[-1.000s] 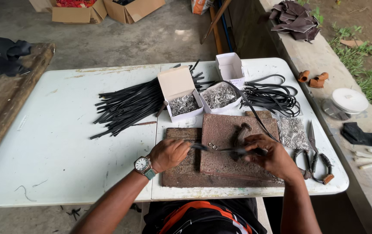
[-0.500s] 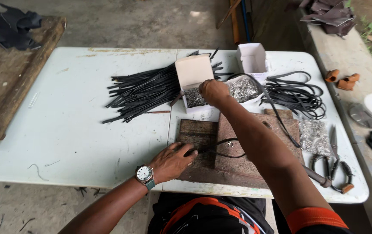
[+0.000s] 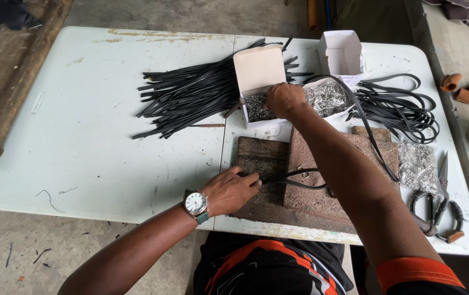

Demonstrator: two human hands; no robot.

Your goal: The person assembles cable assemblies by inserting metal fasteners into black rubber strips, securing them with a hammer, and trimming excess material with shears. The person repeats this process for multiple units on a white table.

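My left hand (image 3: 229, 191) is pinching the black strap (image 3: 294, 179) flat against the brown board (image 3: 322, 164). My right hand (image 3: 285, 100) is reaching into the small box (image 3: 259, 82) of metal bits beside the strap pile (image 3: 191, 95), fingers curled down; can't tell if they've grabbed any.

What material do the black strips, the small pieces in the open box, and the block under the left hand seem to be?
Black strips: probably rubber or leather, matt and limp. Small pieces: likely metal, silvery and glinting. Block: seemingly worn wood, brown and rough. The right hand reaches into the box; the left hand rests on the block.
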